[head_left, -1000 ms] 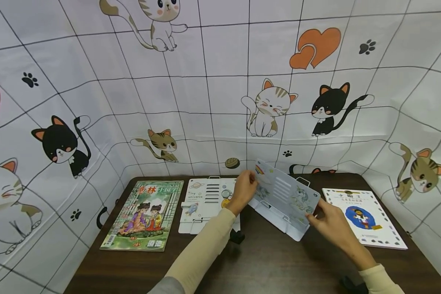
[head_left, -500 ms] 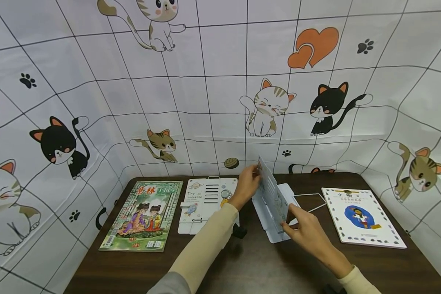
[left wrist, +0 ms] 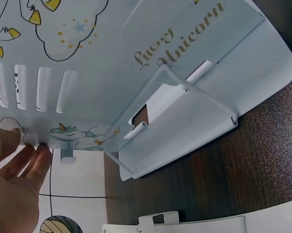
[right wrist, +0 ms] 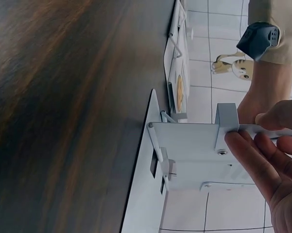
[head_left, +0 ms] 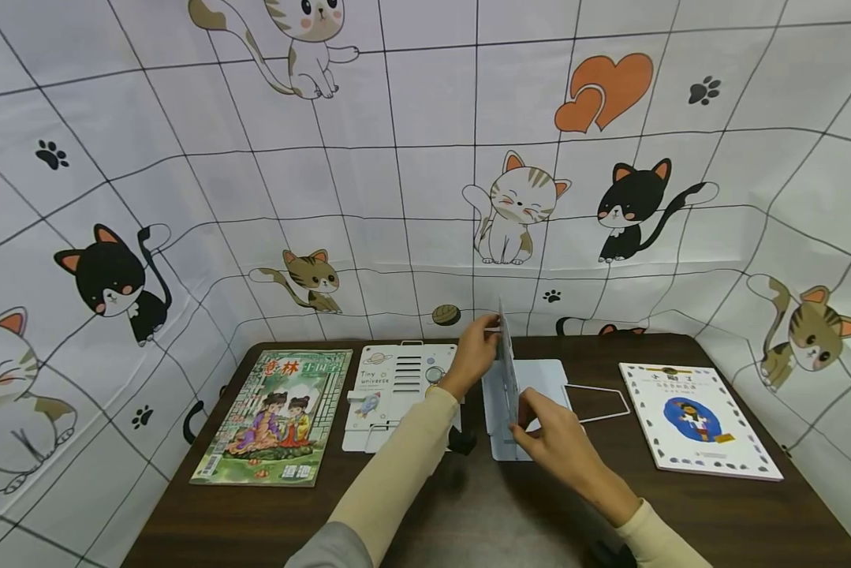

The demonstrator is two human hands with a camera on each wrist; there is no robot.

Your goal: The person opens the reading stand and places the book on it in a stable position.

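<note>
A pale metal book stand (head_left: pixel 508 371) with a unicorn print stands on the table, its panel upright and nearly edge-on in the head view. Its flat base (head_left: pixel 547 379) lies under it, and a wire loop (head_left: pixel 610 390) sticks out to the right. My left hand (head_left: pixel 473 359) pinches the panel's far edge between thumb and fingers. At the near edge, my right hand (head_left: pixel 556 442) pinches the same panel. Slots and the words "Lucry Unicorn" show on the panel (left wrist: pixel 102 43) in the left wrist view. A small bracket (right wrist: pixel 227 119) sits by my right fingertips.
Left of the hands lies a second book stand (head_left: pixel 375 398) marked "Tiny universe". Farther left is a magazine (head_left: pixel 283 426); a white book (head_left: pixel 698 422) lies to the right. A cat-print cloth (head_left: pixel 411 181) hangs behind the dark table (head_left: pixel 482 513).
The stand has turned, so its panel went from facing the head camera to nearly edge-on. My right hand moved left with it. The base and wire loop now show to the right.
</note>
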